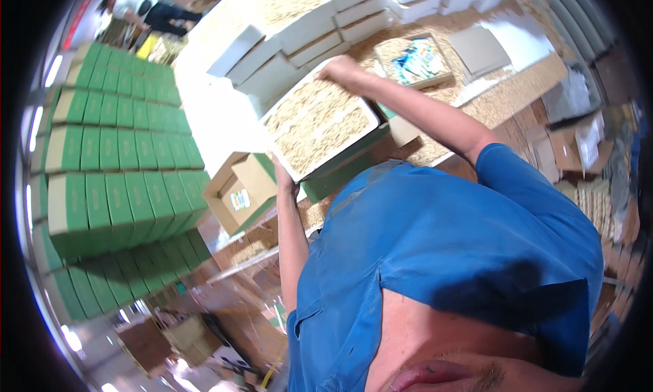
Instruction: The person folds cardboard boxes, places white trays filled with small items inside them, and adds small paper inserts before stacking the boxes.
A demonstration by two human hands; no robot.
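A white tray (326, 121) full of small pale wooden pieces is tilted in front of my chest, above a green cardboard box (336, 172). At its far right corner, my right hand (343, 75) has its fingers bent over the rim. My left hand (284, 177) grips the near left end of the tray, its fingers partly hidden. Left of it stands an open cardboard box (240, 192), green outside and brown inside, with a small printed card (240, 199) in it. Beyond my right hand lies a shallow box (414, 60) with blue and white printed packets.
Green boxes (122, 198) are stacked high on the left. White trays (311, 35) stand piled at the back of the table. A flat cardboard piece (479, 51) lies at the right, with loose pieces scattered around. Another person (153, 12) bends over at the upper left.
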